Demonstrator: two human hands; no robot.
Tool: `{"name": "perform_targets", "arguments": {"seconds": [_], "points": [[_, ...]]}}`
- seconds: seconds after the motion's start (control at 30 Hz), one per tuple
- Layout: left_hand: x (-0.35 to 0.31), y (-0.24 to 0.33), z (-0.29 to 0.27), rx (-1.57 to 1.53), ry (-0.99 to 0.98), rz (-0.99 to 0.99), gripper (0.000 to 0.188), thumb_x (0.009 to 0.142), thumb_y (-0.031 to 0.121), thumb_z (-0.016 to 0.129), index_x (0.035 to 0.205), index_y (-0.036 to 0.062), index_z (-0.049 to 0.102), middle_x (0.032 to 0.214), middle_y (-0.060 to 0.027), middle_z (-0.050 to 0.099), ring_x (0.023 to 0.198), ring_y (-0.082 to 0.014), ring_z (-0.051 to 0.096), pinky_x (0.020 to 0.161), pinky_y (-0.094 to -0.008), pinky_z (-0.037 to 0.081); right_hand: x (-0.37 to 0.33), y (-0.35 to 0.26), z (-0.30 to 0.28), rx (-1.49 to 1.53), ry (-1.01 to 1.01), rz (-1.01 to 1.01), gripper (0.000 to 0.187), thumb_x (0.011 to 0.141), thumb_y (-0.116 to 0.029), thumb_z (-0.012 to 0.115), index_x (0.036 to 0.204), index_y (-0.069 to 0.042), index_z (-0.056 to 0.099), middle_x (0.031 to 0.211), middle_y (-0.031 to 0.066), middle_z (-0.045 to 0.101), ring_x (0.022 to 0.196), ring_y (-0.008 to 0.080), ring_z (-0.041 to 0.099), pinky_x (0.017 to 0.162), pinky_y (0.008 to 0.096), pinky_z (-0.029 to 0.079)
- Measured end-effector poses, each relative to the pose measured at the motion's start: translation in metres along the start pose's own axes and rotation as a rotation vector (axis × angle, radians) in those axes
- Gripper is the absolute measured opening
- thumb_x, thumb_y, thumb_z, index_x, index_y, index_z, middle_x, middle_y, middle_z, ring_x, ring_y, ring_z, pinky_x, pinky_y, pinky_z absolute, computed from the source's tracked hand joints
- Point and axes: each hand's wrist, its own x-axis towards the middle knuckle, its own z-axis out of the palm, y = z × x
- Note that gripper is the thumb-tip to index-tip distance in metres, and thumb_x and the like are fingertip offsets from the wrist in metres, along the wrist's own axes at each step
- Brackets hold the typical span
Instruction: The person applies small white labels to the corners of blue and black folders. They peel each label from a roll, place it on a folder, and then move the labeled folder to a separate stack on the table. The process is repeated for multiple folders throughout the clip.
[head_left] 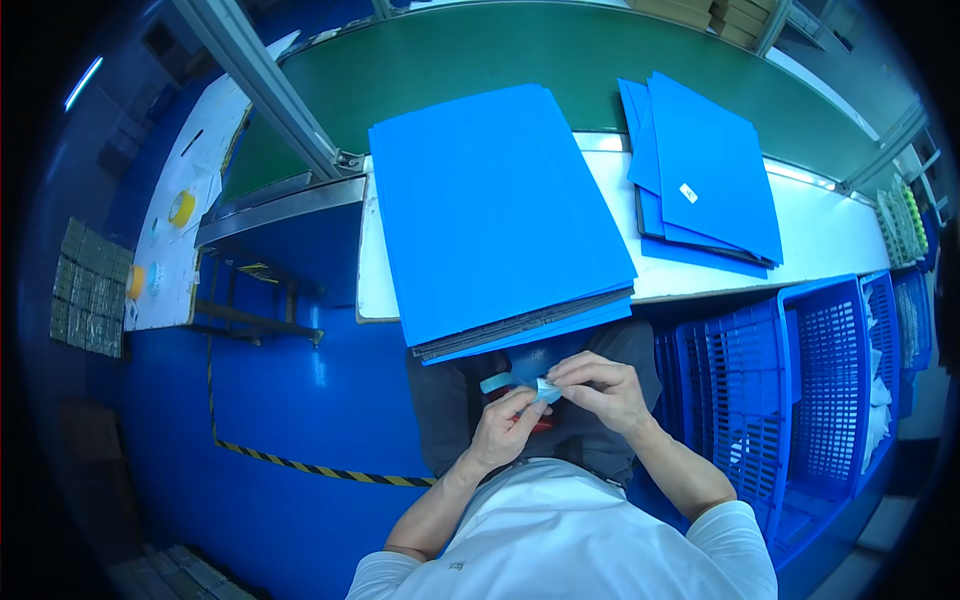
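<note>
Both hands meet over the lap, just below the front edge of the white desk [820, 235]. The left hand [500, 428] and the right hand [600, 388] have their fingers pressed together around a small light-blue strip of tape [512, 381], pinching it from either side (what else is tucked between them I cannot tell). Right above, a big stack of blue sheets [490, 215] overhangs the desk edge, dark boards showing beneath it. A second, smaller pile of blue sheets [705, 175] lies further right. Blue slotted crates [810, 385] stand beside the right arm.
</note>
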Motion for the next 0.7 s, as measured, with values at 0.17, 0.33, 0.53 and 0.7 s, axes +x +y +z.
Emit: {"name": "perform_targets", "arguments": {"seconds": [0.17, 0.33, 0.53, 0.7], "points": [[-0.007, -0.021, 0.008, -0.188, 0.006, -0.187, 0.023, 0.106, 0.013, 0.061, 0.119, -0.0027, 0.071, 0.106, -0.0085, 0.073, 0.095, -0.0113, 0.069, 0.084, -0.0263, 0.054, 0.054, -0.06, 0.006, -0.224, -0.028, -0.269, 0.014, 0.083, 0.004, 0.073, 0.096, 0.0, 0.076, 0.104, 0.0121, 0.078, 0.101, 0.0245, 0.073, 0.088, 0.0359, 0.056], [-0.009, -0.029, 0.018, -0.212, -0.031, -0.231, 0.025, 0.107, 0.016, 0.059, 0.117, -0.0026, 0.072, 0.105, -0.0061, 0.072, 0.096, -0.0117, 0.069, 0.086, -0.0265, 0.054, 0.133, -0.087, 0.036, -0.605, -0.055, -0.575, 0.014, 0.081, 0.001, 0.076, 0.094, -0.004, 0.076, 0.099, 0.0093, 0.077, 0.091, 0.0246, 0.072, 0.079, 0.0355, 0.056], [-0.023, -0.043, 0.023, -0.207, -0.017, -0.283, 0.029, 0.108, 0.021, 0.059, 0.121, -0.0018, 0.071, 0.108, -0.0079, 0.074, 0.096, -0.0124, 0.07, 0.084, -0.0272, 0.054, 0.191, -0.079, 0.059, -1.078, -0.101, -0.679, 0.012, 0.085, -0.014, 0.077, 0.096, -0.01, 0.078, 0.105, 0.0036, 0.074, 0.103, 0.0229, 0.067, 0.085, 0.039, 0.052], [-0.028, -0.053, 0.015, -0.248, 0.047, -0.273, 0.032, 0.108, 0.026, 0.057, 0.12, -0.0002, 0.071, 0.102, -0.0079, 0.075, 0.09, -0.014, 0.071, 0.079, -0.0287, 0.054, 0.181, -0.069, 0.059, -1.067, -0.221, -0.624, 0.016, 0.089, -0.016, 0.075, 0.103, -0.01, 0.08, 0.116, 0.0062, 0.073, 0.114, 0.0257, 0.065, 0.091, 0.0413, 0.05]]}}
